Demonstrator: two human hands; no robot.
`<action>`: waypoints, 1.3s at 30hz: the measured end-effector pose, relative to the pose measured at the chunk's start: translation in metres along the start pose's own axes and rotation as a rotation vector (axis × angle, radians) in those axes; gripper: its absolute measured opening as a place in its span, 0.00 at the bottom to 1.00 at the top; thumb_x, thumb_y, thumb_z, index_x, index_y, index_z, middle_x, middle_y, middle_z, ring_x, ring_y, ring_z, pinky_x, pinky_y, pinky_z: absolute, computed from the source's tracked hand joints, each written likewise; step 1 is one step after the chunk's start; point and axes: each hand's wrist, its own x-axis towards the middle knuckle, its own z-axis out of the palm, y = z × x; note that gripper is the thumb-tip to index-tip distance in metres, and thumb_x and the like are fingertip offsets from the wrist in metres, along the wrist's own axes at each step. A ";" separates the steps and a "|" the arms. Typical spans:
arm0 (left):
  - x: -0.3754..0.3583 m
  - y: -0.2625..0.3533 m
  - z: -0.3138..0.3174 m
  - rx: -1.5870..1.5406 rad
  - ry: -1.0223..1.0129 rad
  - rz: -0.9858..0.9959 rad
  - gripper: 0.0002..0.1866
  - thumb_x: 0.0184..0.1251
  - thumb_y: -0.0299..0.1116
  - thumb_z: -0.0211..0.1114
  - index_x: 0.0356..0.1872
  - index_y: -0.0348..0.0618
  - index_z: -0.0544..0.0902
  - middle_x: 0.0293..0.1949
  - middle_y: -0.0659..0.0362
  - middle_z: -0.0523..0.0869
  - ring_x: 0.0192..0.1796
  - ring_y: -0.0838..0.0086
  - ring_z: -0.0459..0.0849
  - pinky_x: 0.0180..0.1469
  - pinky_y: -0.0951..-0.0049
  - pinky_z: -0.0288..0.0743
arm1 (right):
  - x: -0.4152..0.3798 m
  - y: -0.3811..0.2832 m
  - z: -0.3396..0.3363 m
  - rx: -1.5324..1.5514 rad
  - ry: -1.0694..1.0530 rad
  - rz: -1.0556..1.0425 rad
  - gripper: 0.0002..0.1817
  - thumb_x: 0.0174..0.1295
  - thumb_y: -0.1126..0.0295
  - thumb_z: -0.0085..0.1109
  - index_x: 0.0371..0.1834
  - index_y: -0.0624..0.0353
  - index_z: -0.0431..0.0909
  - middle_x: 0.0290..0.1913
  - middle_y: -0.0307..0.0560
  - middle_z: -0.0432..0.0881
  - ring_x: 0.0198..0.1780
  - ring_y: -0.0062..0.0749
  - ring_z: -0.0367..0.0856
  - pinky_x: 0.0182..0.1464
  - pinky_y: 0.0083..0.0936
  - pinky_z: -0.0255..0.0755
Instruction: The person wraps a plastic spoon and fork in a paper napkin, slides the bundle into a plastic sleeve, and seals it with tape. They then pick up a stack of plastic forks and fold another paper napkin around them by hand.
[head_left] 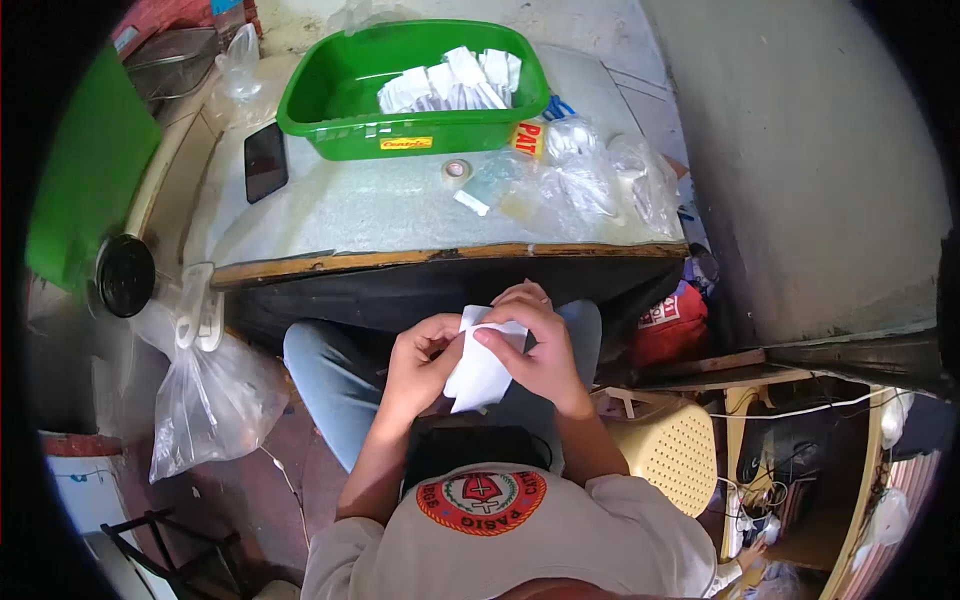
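Note:
Above my lap, both hands hold a white piece of paper (481, 372) that looks folded. My left hand (425, 362) is closed on its left side, fingers curled. My right hand (537, 350) grips the upper right part, with the thumb pressed on the front. The paper's lower end hangs down between my hands. Beyond them, on the table (330, 220), stands a green basin (350, 140). Inside it, towards the right, lies a pile of folded white pieces (450, 82).
A phone (265, 163), a tape roll (456, 171) and clear plastic bags (585, 185) lie on the table. A clear bag (215, 410) hangs at the left. At the right stand a yellow plastic stool (670, 455) and a wooden shelf (815, 525).

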 end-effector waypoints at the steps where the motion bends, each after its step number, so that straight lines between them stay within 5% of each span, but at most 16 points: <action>1: -0.001 -0.003 0.000 0.004 0.002 0.005 0.11 0.68 0.18 0.58 0.49 0.34 0.81 0.40 0.59 0.87 0.43 0.81 0.83 0.48 0.79 0.75 | 0.000 0.000 0.004 0.032 0.047 0.034 0.07 0.51 0.75 0.71 0.32 0.60 0.81 0.35 0.44 0.81 0.43 0.36 0.77 0.50 0.30 0.68; 9: -0.004 -0.003 0.006 -0.002 -0.020 0.041 0.14 0.68 0.15 0.58 0.53 0.32 0.78 0.44 0.57 0.86 0.48 0.78 0.83 0.52 0.78 0.75 | -0.007 0.000 0.014 0.213 0.172 0.183 0.07 0.55 0.76 0.68 0.34 0.62 0.80 0.43 0.48 0.81 0.44 0.34 0.79 0.49 0.28 0.71; 39: -0.009 0.006 0.012 0.351 0.084 0.202 0.17 0.60 0.14 0.58 0.52 0.32 0.79 0.34 0.52 0.87 0.39 0.75 0.88 0.43 0.76 0.78 | -0.012 0.006 0.021 0.400 0.108 0.310 0.07 0.58 0.78 0.66 0.37 0.62 0.78 0.44 0.46 0.78 0.47 0.27 0.78 0.50 0.23 0.70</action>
